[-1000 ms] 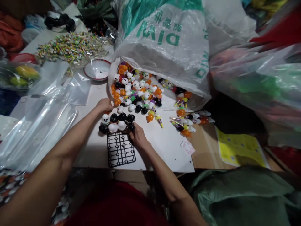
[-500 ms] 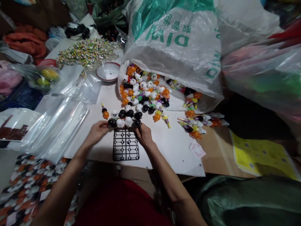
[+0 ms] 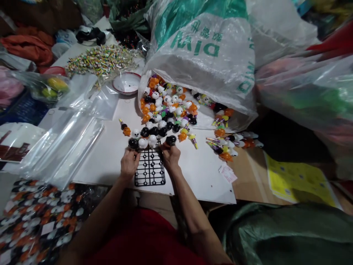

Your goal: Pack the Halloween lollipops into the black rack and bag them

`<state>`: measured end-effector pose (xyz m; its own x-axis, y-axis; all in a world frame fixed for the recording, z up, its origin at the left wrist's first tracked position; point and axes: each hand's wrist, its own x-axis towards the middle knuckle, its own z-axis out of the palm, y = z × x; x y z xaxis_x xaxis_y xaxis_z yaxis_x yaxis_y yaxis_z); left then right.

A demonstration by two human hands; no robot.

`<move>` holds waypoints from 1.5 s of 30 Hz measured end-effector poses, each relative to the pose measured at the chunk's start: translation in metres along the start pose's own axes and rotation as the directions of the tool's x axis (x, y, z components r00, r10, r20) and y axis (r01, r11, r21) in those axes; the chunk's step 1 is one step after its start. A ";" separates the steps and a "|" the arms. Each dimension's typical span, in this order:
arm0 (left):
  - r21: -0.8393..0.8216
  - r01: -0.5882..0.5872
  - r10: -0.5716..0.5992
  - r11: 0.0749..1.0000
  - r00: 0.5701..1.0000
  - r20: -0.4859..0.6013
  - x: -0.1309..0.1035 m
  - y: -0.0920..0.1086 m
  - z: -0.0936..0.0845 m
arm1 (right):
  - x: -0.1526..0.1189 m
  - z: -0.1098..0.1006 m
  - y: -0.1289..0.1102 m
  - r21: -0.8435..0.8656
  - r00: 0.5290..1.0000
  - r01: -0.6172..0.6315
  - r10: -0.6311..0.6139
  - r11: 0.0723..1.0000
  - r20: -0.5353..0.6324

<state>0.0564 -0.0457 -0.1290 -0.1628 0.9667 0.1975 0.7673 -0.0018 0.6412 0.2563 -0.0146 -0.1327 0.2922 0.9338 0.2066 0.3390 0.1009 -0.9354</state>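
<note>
A black plastic grid lies at the near edge of the white tabletop, with white and black ball-shaped heads in rows across its far end. My right hand pinches a piece with a shiny black round head, lifted at the grid's far right corner. My left hand is curled at the grid's left edge, just below another black head; what its fingers grip is hidden. A white round head sits between the hands. Beyond the rows, more skull and pumpkin pieces spill from a bag.
A large white and green plastic bag stands behind. Clear plastic sleeves lie left, near an enamel bowl and a heap of small coloured sticks. Loose sticks with heads and yellow sheets are right.
My left hand has moved right and nearer, to the grid's left edge. My right hand has shifted slightly right, and a black head now stands apart from the row in it.
</note>
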 end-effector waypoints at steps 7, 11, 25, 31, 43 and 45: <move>-0.213 0.196 -0.188 0.957 0.981 0.057 -0.002 0.004 -0.009 | 0.018 -0.031 -0.016 0.483 0.870 -0.487 0.453 0.728 0.194; -0.285 0.263 -0.251 0.922 0.965 0.077 0.015 0.003 -0.016 | 0.006 -0.029 -0.027 0.085 0.936 -0.216 0.182 0.973 0.303; -0.150 0.030 -0.012 0.988 0.993 0.116 0.024 -0.003 0.003 | -0.003 0.016 -0.013 0.031 0.988 -0.133 0.130 0.991 0.084; -0.210 0.056 -0.024 0.976 0.988 0.151 0.030 -0.002 -0.002 | 0.014 0.001 -0.023 0.484 0.905 -0.408 0.413 0.774 0.103; -0.153 0.001 0.023 0.988 0.988 0.155 0.028 -0.002 -0.004 | -0.015 0.040 -0.022 -0.277 0.862 0.369 -0.216 0.887 0.459; -0.153 0.004 0.019 0.988 0.989 0.148 0.026 -0.002 -0.003 | -0.015 0.041 -0.021 -0.234 0.880 0.354 -0.237 0.906 0.412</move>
<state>0.0488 -0.0212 -0.1225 -0.0552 0.9937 0.0977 0.6629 -0.0367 0.7478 0.2078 -0.0171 -0.1276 -0.1922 0.9390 0.2853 0.6193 0.3416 -0.7070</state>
